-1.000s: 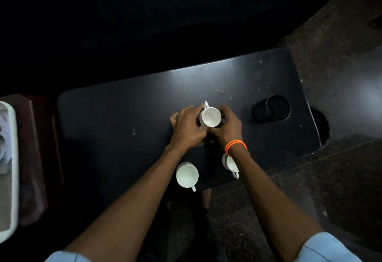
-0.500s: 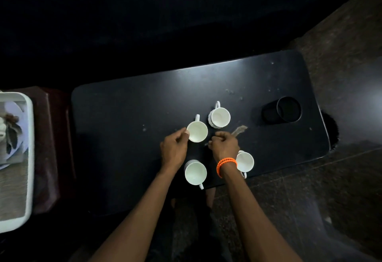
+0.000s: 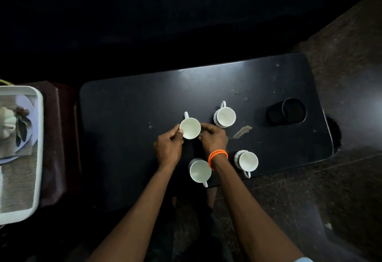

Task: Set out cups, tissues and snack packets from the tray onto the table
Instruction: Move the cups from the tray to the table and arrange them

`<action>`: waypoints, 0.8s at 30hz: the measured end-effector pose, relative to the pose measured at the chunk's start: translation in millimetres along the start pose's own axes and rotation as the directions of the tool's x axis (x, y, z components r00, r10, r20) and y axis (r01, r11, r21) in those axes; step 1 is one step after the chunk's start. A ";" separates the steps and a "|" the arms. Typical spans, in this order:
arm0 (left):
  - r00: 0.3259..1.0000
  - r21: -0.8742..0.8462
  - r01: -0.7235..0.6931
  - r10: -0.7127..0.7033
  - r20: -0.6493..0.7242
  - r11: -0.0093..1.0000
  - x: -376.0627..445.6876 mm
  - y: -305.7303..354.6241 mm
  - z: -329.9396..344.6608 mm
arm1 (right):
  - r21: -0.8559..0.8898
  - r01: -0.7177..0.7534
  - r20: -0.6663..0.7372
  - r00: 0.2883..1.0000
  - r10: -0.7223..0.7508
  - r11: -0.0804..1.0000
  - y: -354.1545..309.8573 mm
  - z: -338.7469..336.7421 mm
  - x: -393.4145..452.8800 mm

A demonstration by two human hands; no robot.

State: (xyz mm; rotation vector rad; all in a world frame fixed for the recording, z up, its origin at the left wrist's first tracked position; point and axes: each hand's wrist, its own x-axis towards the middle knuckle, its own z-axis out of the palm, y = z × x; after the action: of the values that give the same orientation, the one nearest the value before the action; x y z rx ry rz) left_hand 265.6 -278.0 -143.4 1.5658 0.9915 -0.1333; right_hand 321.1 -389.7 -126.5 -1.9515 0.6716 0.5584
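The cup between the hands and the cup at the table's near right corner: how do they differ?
The held cup has its handle pointing away from the person; the corner cup has its handle pointing toward them. The held cup is gripped by the left hand and right hand; the corner cup stands untouched. The held cup sits mid-table; the corner cup is near the table edge. Both are white, upright and empty.
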 end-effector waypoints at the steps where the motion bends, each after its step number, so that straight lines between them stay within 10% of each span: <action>1: 1.000 -0.010 -0.006 0.006 -0.003 1.000 1.3 -1.0 -1.6 | -0.002 0.006 -0.004 1.000 -0.006 1.000 -1.0 1.8 0.3; 11: 0.999 -0.008 0.029 -0.029 -0.046 1.000 1.3 1.9 -7.8 | -0.022 0.072 0.000 0.997 -0.072 0.997 -0.3 -4.6 3.3; 18: 0.996 0.147 -0.001 0.014 -0.087 0.989 -62.1 -29.3 0.7 | -0.282 0.343 -0.316 0.848 -0.424 0.896 38.5 -71.4 -16.1; 24: 0.992 0.450 -0.116 0.126 0.008 0.886 -108.9 -51.4 18.1 | -0.581 0.037 -0.357 0.886 -0.296 0.813 82.9 -109.2 -19.8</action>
State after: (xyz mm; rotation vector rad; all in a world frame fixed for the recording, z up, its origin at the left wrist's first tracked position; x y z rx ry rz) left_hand 171.9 -353.1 -123.3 2.0537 0.9159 -0.2745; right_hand 262.7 -515.1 -120.1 -2.7179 0.6317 0.2049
